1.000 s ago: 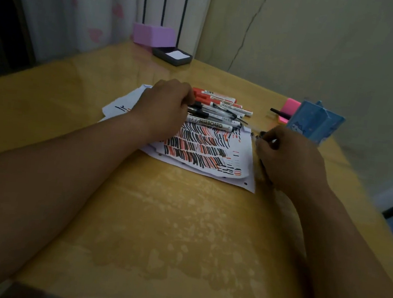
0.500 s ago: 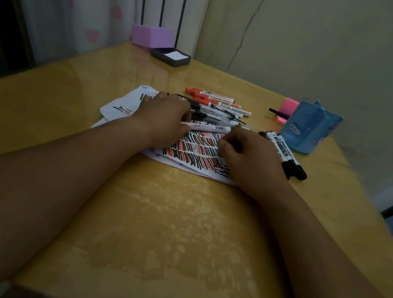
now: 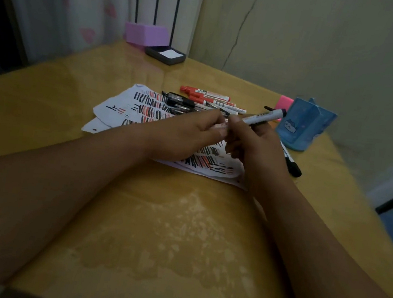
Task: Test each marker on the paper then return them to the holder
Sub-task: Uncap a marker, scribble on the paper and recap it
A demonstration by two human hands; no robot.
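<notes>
My right hand [image 3: 252,146] grips a white marker [image 3: 265,116] whose far end points toward the blue holder [image 3: 302,127]. My left hand [image 3: 187,135] meets it over the paper and pinches the marker's near end, which is hidden between the fingers. The white paper [image 3: 130,111] is covered with black and red strokes. A pile of red and black markers [image 3: 206,99] lies at the paper's far edge. Two black-capped markers [image 3: 291,164] lie on the table just right of my right hand.
The wooden table [image 3: 155,230] ends close to the right of the blue holder. A pink block [image 3: 284,102] sits behind the holder. A purple box [image 3: 145,34] and a dark tray [image 3: 166,55] stand at the far corner by the wall.
Both hands have lifted one marker off the paper and brought it together above the sheet. Earlier the right hand set markers down on the right, then reached left to the pile.
</notes>
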